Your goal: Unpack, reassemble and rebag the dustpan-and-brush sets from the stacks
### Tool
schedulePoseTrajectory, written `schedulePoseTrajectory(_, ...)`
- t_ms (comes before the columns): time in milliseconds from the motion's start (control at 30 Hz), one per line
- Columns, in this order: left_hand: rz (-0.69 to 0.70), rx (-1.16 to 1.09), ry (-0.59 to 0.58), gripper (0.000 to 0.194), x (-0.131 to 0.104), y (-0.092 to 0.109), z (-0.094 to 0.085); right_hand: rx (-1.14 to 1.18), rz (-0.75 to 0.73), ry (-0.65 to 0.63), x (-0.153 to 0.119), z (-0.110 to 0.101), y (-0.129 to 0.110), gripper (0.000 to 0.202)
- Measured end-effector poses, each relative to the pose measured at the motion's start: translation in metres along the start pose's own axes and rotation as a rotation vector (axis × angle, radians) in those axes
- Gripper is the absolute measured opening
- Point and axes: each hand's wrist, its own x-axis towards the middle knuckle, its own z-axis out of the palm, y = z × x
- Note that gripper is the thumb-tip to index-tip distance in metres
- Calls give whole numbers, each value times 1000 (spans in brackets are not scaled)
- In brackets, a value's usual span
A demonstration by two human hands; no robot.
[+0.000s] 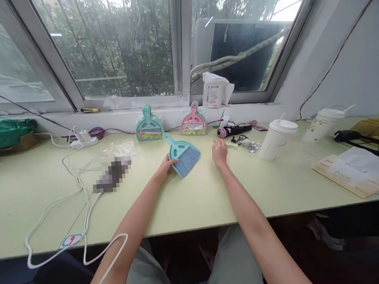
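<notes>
Dustpan (179, 147) and brush (188, 161) sit pinched in left hand (166, 165), likely handling step; right hand (220, 152) near label (232, 146), grip unclear; next needs steady hold.

This looks like an office or workroom, though which of the two cannot be told: a long pale green table (188, 213) runs beneath wide windows (178, 43), with a small marked label (72, 240) at its front edge. On it sit a power strip (90, 142), white cables (80, 183), lidded cups (277, 140) and a paper bag (336, 170), everyday desk clutter, while trees (115, 56) show through the panes.
</notes>
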Motion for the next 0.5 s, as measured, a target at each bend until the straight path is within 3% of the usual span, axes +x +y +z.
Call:
schedulePoseTrajectory(33,1,-10,40,56,1,4,-9,-121,62,-22,5,-3,12,47)
schedulePoseTrajectory(100,6,-40,138,49,5,12,-27,-261,128,-199,10,-6,28,53)
schedulePoseTrajectory(200,7,-76,257,43,11,17,-43,-269,-7,-340,10,-1,29,45)
schedulePoseTrajectory(400,53,-15,262,40,13,17,-47,-145,-167,-241,-6,7,7,36)
schedulePoseTrajectory(500,38,1,268,43,12,17,-44,-197,-235,-353,-13,8,4,39)
